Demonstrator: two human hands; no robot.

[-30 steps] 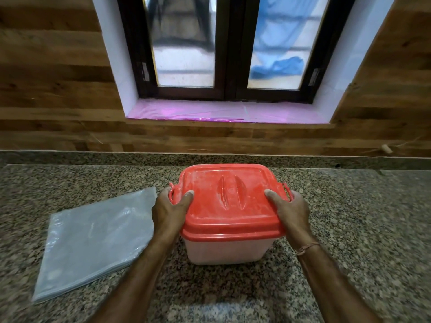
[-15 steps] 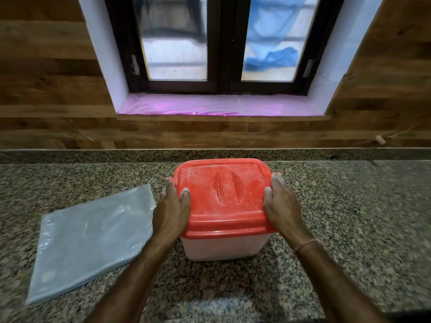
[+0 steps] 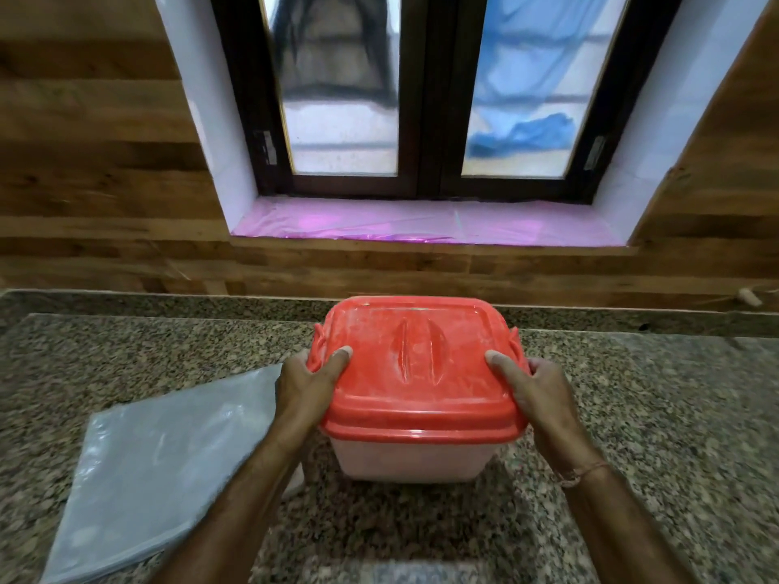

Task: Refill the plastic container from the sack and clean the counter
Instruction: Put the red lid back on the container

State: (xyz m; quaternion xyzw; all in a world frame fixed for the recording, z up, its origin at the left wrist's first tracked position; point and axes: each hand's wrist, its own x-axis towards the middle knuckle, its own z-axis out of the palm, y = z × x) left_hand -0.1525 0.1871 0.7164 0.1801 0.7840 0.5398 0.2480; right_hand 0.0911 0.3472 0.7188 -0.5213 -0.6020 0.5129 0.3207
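Whitish plastic container (image 3: 411, 459), dusty red lid (image 3: 415, 364) closed, upright on counter (image 3: 653, 415)

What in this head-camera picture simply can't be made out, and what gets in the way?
- What the container holds, or how full it is: the red lid covers it and its cloudy wall shows nothing clear.
- The side clasps: the left hand and right hand cover most of them.
- Any sack: none lies inside the frame.
- The folded plastic sheet: its lower corner runs off the bottom edge.
- The scene outside the window: frosted glass blurs it.
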